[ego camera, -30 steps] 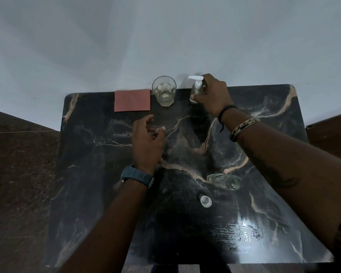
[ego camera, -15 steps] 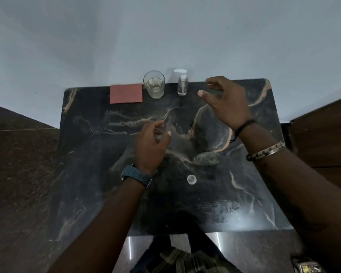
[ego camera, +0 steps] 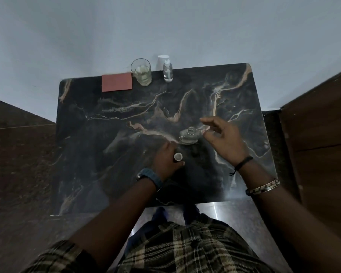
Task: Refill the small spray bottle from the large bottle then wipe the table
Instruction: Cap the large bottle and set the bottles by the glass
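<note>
1. My left hand (ego camera: 166,160) pinches the white cap (ego camera: 178,156).
2. My right hand (ego camera: 223,139), fingers spread and empty, hovers just beside the uncapped large bottle (ego camera: 189,135) at mid-surface.
3. I should steady the bottle, seat the cap squarely, then twist.
4. The small spray bottle (ego camera: 168,70) stands at the far edge, the red cloth (ego camera: 116,82) near it.

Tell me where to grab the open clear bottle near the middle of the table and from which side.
Grip the clear bottle round its wide body, below the narrow open neck, so the mouth stays clear. Come from its right: the right hand is open beside it there, fingers spread toward it, while the left hand holds the cap on the near left. It looks upright, so keep it level.
</note>
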